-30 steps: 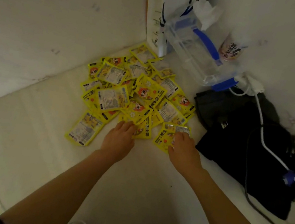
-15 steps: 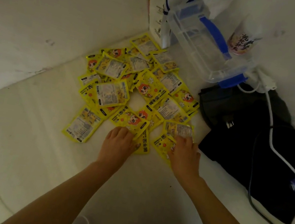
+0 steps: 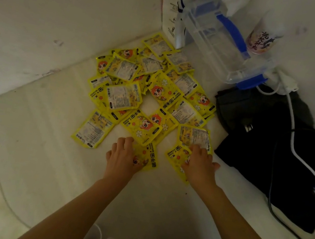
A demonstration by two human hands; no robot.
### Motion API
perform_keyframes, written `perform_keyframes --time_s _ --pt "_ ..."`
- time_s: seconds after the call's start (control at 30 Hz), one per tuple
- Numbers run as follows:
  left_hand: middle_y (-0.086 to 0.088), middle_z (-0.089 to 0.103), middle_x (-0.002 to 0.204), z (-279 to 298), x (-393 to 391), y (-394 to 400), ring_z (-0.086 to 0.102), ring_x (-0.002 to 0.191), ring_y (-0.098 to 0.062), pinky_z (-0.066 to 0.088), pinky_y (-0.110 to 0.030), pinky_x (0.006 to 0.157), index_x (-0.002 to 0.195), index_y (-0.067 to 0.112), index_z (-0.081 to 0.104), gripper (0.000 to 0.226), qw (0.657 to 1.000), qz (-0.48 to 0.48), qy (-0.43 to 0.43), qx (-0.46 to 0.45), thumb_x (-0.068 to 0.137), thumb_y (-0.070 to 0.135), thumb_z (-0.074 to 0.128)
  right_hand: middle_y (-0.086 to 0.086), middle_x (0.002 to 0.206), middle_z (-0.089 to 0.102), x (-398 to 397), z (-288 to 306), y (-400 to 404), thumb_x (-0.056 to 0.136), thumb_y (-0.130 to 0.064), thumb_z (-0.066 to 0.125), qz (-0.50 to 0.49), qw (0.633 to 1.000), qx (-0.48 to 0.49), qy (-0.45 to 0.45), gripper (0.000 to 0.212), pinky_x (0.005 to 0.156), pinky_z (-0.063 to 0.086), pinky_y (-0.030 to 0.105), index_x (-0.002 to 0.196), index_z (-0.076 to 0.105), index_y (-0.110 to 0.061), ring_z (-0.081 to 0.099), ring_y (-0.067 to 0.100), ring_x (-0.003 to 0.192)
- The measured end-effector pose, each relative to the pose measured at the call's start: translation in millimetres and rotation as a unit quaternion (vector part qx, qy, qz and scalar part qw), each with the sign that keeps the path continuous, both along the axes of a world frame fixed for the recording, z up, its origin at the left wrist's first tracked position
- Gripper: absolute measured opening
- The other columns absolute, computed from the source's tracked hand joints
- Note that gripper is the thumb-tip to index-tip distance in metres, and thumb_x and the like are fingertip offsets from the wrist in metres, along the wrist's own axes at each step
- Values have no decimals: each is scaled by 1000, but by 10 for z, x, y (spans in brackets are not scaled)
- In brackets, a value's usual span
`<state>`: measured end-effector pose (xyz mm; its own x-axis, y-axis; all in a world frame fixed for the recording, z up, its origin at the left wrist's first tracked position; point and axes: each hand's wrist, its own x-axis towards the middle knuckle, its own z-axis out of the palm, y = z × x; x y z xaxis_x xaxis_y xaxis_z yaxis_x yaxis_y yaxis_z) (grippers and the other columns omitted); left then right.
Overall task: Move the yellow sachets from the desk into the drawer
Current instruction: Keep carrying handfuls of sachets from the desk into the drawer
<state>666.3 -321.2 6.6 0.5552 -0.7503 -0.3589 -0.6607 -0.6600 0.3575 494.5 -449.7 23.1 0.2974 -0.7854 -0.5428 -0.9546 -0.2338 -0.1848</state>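
Observation:
Several yellow sachets with a cartoon face lie in a loose heap in the desk's back corner. My left hand lies on the nearest sachet at the heap's front edge, fingers bent over it. My right hand rests on two overlapping sachets at the front right, fingertips on the upper one. One sachet lies apart at the front left. No drawer is in view.
A clear plastic box with blue handle and clips stands at the back, a white paper bag behind it and a cup beside it. A black cloth with white and black cables lies to the right.
Both hands have drawn back slightly toward me, dragging the front sachets with them. The camera has tilted, so the heap sits higher in view.

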Motion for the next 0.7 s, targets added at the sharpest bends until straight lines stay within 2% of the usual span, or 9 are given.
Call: perform_keyframes --time_s 0.13,0.23,0.3,0.4,0.47,0.53,0.57,0.63,0.7 --pt "1 51 123 12 1 101 40 114 -25 29 -40 93 128 22 41 60 997 -44 -40 55 81 54 60 10 123 45 -20 18 38 89 -30 56 27 999 7 18 39 91 34 44 123 44 -15 45 30 113" --pt "4 55 114 45 45 180 39 114 -25 27 -41 93 116 23 50 49 991 -87 -57 86 81 55 59 8 116 51 -9 65 76 92 -22 50 34 999 27 0 24 88 34 43 113 43 -16 52 29 106" --pt "3 59 107 66 114 235 41 115 -24 25 -43 94 106 22 51 38 992 -82 -44 91 82 51 60 7 111 59 7 133 89 93 -17 47 33 998 46 -29 18 87 33 40 110 42 -18 56 29 103" --pt "0 61 94 139 261 301 51 107 -25 27 -40 92 101 20 50 35 997 -35 -20 66 82 46 64 4 110 62 85 266 80 93 -21 51 25 993 72 -88 30 88 37 40 122 42 -19 58 29 107" --pt "2 60 84 195 418 327 58 97 -26 30 -36 85 90 22 46 34 999 14 -1 37 79 47 67 4 102 61 213 347 52 92 -21 55 31 987 74 -137 31 85 45 41 120 43 -18 60 29 101" --pt "4 66 84 204 644 344 64 92 -25 40 -35 85 87 24 47 36 995 88 44 5 73 48 71 7 94 60 403 402 5 90 -18 57 33 978 80 -192 28 76 52 44 115 45 -14 61 29 89" --pt "3 69 86 241 752 334 66 87 -26 48 -39 84 89 24 51 39 988 130 81 -12 68 50 72 7 91 58 517 425 -23 90 -16 58 32 973 83 -214 30 74 52 44 117 46 -12 60 28 86" --pt "0 71 82 303 948 300 69 75 -27 57 -43 70 90 23 56 42 971 200 122 -49 61 49 72 6 92 56 752 435 -83 90 -16 59 35 967 86 -237 38 73 51 40 126 46 -11 58 26 86" --pt "-7 70 79 354 1102 231 66 66 -25 57 -37 62 89 18 60 33 967 222 109 -60 65 32 78 8 100 58 988 399 -136 90 -16 59 37 964 97 -245 42 78 51 40 130 45 -10 58 25 92"
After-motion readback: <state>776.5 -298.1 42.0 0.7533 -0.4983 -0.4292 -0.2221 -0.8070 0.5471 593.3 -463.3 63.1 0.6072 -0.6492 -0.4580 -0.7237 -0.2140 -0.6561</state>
